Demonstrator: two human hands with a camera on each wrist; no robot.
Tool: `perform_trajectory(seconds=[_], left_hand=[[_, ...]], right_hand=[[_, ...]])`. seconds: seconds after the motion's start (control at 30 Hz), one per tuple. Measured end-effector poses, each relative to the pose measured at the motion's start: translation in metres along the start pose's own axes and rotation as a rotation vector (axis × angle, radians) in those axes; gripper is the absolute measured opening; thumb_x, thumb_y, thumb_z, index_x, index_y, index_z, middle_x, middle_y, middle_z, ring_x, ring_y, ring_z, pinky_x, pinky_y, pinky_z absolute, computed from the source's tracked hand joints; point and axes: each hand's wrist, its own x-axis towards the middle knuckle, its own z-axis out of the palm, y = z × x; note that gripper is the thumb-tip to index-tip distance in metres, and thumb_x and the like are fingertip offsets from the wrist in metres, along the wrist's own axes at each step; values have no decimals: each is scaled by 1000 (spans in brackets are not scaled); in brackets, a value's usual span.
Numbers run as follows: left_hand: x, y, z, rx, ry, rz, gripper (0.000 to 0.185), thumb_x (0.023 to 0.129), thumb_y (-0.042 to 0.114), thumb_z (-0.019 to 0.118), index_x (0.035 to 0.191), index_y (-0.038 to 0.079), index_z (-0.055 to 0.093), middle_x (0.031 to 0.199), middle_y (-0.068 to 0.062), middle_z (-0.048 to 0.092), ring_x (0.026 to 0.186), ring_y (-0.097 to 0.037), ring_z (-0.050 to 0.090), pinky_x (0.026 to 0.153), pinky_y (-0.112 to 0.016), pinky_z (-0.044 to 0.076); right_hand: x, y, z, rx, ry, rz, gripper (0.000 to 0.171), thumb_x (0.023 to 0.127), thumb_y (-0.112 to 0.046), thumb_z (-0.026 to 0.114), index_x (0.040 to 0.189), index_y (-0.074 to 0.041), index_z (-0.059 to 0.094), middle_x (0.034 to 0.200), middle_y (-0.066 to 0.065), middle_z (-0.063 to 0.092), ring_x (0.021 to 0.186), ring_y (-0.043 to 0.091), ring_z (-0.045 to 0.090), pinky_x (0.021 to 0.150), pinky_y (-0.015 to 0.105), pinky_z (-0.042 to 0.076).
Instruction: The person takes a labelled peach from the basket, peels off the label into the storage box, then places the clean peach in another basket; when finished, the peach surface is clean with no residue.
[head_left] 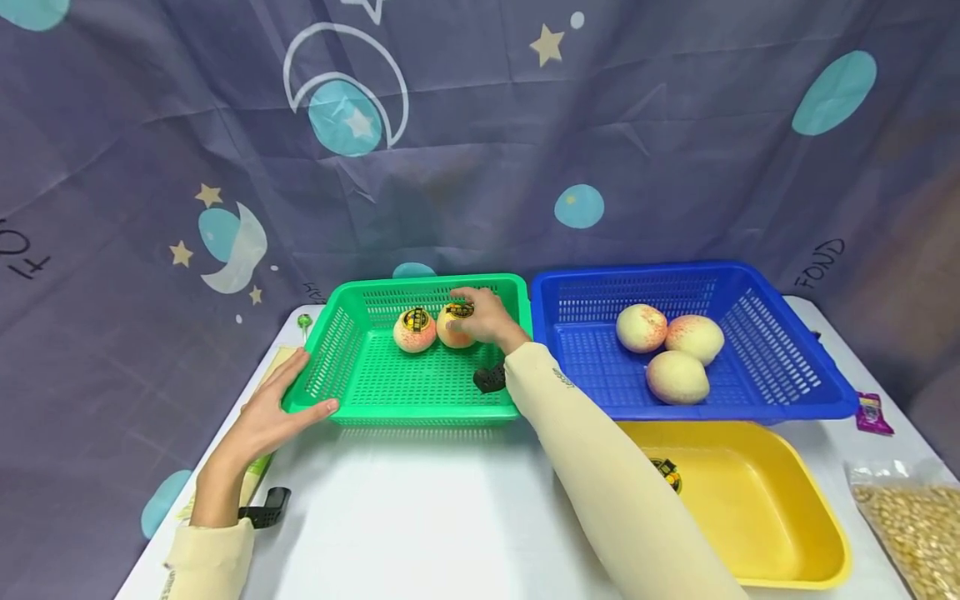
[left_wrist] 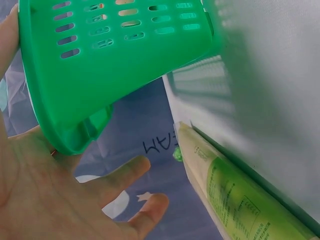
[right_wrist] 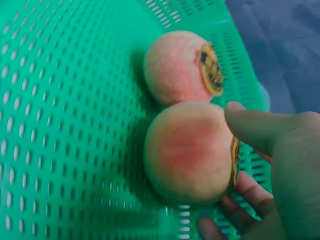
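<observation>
Dark blue-grey cloth printed with moons, stars and planets (head_left: pixel 465 183) hangs behind a white surface (head_left: pixel 397 508) that carries a green basket (head_left: pixel 420 414), a blue basket (head_left: pixel 697 412) and a yellow tub (head_left: pixel 750 500). From the left side, the left forearm reaches forward in a pale sleeve, and the left hand (head_left: pixel 266 412) lies against the near left corner of the green basket, thumb stretched over the rim and the other fingers spread wide along the outside, two of them clear of the plastic. Just beside that wrist lies a green-and-cream packet (left_wrist: pixel 240 200). Stretching diagonally above the yellow tub, the right arm brings the right hand (head_left: pixel 486 318) down into the green basket, wrist bent over. Its thumb and bent fingers stand apart around the stickered end of the nearer peach (right_wrist: pixel 187 155); whether they pinch it, I cannot tell. That peach sits on the right side of the basket floor, touching a second stickered peach (head_left: pixel 415 340). Three more peaches (head_left: pixel 677 377) are clustered in the blue basket.
</observation>
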Motion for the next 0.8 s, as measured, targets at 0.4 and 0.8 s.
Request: perform_trajectory(seconds=[0.4, 0.8], left_hand=[[0, 0, 0, -23, -6, -4, 104, 89, 53, 74, 165, 17, 13, 173, -8, 7, 157, -45, 12, 114, -74, 22], [1, 0, 0, -18, -16, -15, 104, 89, 54, 73, 165, 18, 12, 173, -9, 7, 157, -45, 11, 113, -74, 22]], right_hand=[[-1, 2, 0, -181, -135, -26, 73, 87, -15, 80, 151, -23, 46, 152, 18, 38, 141, 38, 32, 111, 56, 41], [-1, 4, -2, -192, -311, -123, 65, 86, -14, 81, 143, -24, 53, 151, 12, 47, 137, 31, 45, 112, 50, 43]])
